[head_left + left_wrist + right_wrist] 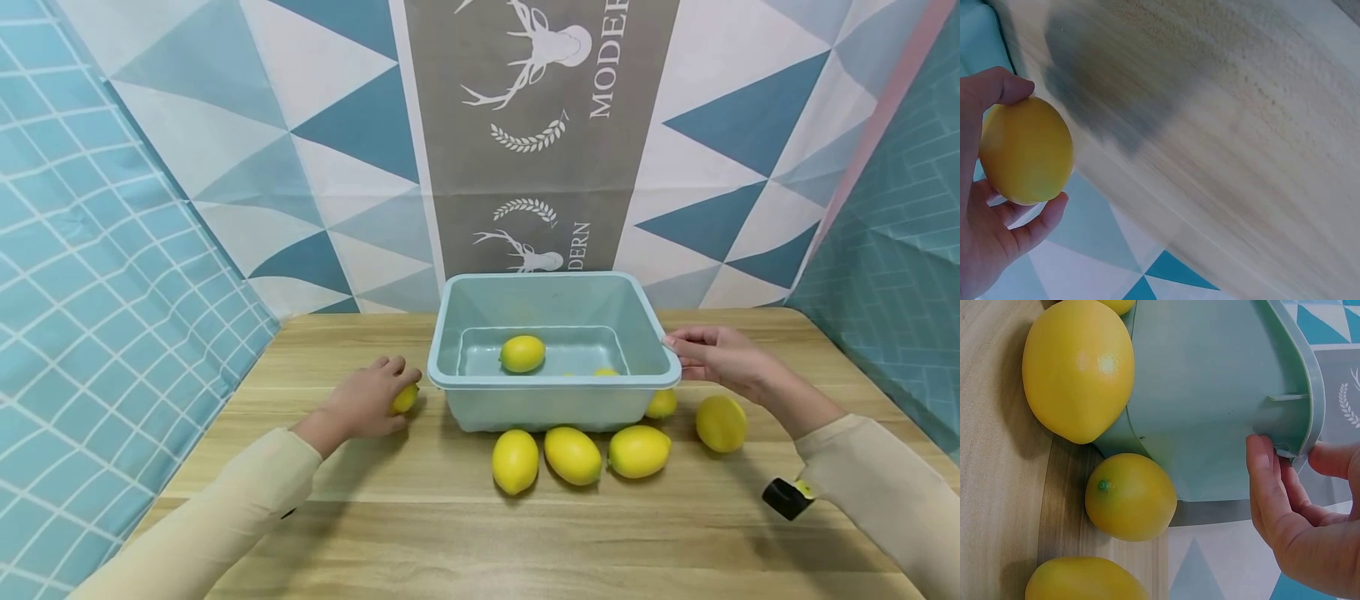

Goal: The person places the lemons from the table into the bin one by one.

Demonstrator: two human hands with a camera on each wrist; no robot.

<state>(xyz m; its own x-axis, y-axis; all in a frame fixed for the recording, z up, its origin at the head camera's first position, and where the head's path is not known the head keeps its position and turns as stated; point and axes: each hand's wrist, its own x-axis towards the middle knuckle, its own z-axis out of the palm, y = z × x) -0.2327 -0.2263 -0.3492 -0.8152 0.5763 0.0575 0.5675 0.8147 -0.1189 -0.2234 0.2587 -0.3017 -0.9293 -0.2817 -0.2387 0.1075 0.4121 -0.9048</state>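
My left hand [371, 398] grips a yellow lemon [1029, 150] between thumb and fingers, left of a pale blue plastic basin [551, 404]. In the left wrist view the thumb lies on one side of the lemon and the fingertips on the other. At the basin's right end, my right hand [723, 360] holds the rim, thumb on top and fingers under it, as the right wrist view shows. Inside the basin one lemon [522, 354] is plain to see; bits of yellow show behind the front wall.
Along the basin's front lie a lemon [515, 462], a second lemon [573, 456] and a third lemon [639, 452]. Another lemon [662, 404] sits by its right corner, and one more lemon [722, 423] lies farther right. Patterned cloth [345, 125] hangs behind the wooden table [480, 542].
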